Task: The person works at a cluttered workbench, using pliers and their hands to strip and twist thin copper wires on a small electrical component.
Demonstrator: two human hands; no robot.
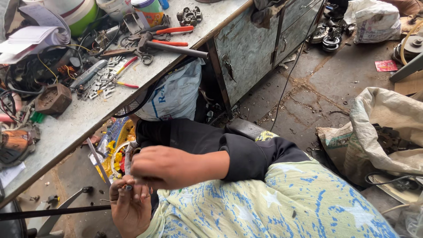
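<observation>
My right hand (165, 167) reaches in from the right in a black sleeve (238, 152), back of the hand up and fingers curled down. Just beneath it is my left hand (130, 209), palm up, fingers closed around a small dark metal part (127, 187) that pokes out at the fingertips. The right hand's fingertips meet the left hand at that part and are mostly hidden. Both hands hover over a blue-and-pale star-patterned cloth (282, 202) on my lap, below the edge of the workbench (83, 117).
The cluttered workbench carries a hammer (174, 47), red-handled pliers (174, 31), wires, small metal plates and tins. A grey metal cabinet (246, 48) stands beside it, with a white sack (176, 94) underneath. An open sack (387, 128) of scrap lies at the right on the littered concrete floor (326, 83).
</observation>
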